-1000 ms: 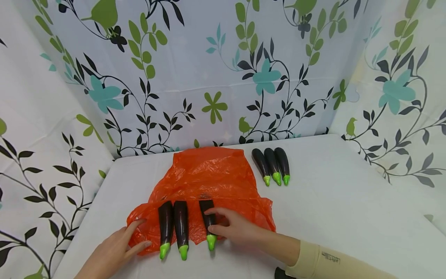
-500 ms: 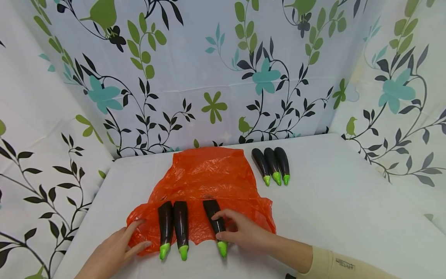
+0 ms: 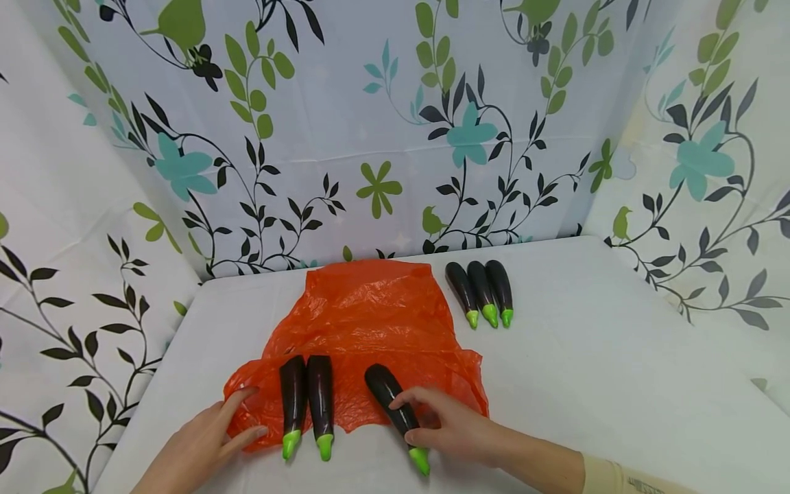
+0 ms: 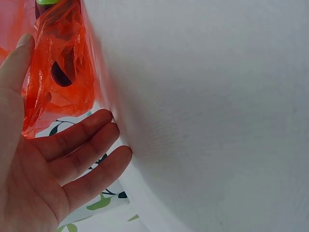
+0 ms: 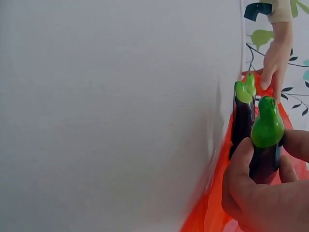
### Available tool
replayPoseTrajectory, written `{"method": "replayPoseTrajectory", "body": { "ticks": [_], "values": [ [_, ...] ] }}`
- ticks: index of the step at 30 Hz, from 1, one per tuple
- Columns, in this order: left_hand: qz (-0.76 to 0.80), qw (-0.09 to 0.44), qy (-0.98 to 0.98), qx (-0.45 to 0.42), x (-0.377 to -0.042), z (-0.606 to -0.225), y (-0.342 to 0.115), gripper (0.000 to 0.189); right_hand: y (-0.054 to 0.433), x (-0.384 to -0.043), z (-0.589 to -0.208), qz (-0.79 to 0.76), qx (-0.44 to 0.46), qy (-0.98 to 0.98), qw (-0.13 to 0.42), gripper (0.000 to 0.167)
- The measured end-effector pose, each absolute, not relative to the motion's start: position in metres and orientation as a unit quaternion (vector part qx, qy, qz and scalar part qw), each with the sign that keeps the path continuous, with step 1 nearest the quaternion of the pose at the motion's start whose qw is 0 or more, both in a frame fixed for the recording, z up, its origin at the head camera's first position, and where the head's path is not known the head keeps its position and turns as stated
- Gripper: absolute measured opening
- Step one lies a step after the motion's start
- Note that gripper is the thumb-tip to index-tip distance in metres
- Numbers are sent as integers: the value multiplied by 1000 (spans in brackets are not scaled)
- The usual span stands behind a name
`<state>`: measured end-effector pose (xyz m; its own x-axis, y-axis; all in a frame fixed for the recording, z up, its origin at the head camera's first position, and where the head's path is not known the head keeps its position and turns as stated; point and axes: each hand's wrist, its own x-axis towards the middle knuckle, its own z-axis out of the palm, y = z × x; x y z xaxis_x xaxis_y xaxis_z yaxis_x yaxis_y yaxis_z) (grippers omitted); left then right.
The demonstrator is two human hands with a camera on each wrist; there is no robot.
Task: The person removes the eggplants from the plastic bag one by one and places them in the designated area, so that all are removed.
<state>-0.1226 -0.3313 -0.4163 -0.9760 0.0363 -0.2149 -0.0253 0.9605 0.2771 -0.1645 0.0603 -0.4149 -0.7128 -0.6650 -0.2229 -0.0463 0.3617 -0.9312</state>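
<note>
1. Backdrop (image 3: 395,137): white fabric w/ green, teal & blk leaf pattern, rising behind tabletop's far edge & at both sides.
2. White tabletop (image 3: 586,363), cloth-like surface, carries everything.
3. Orange-red plastic bag (image 3: 376,302): thin, creased, laid flat L of tabletop's ctr, its far end close to far edge.
4. Cream sleeve (image 3: 617,479) w/ dark print, on R arm, nr tabletop's near R corner.
5. L hand (image 3: 200,442): at bag's near L corner, touching it; thumb apart from fingers, which are relaxed, not curled tight.
6. R hand (image 3: 453,425): thumb & fingers clamped on held eggplant (image 3: 400,417), one either side.
7. Held eggplant is glossy, dark, slanted: blunt end over bag, green stem end past bag's near edge, twd tabletop's near edge. Can't tell if it's lifted.
8. Eggplant pair (image 3: 320,398): side by side btwn the hands, green ends beyond bag's near edge; can't tell if blunt ends are on or inside bag.
9. Eggplant trio (image 3: 482,288): nr far edge, R of bag, bunched close, green ends twd near edge.
</note>
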Motion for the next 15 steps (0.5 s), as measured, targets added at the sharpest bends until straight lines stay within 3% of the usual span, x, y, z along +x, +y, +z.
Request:
{"method": "replayPoseTrajectory", "body": {
  "ticks": [15],
  "values": [
    [139, 109, 984, 2, -123, -415, -331, 82, 84, -154, -398, -501, -302, 735, 343, 38]
  ]
}}
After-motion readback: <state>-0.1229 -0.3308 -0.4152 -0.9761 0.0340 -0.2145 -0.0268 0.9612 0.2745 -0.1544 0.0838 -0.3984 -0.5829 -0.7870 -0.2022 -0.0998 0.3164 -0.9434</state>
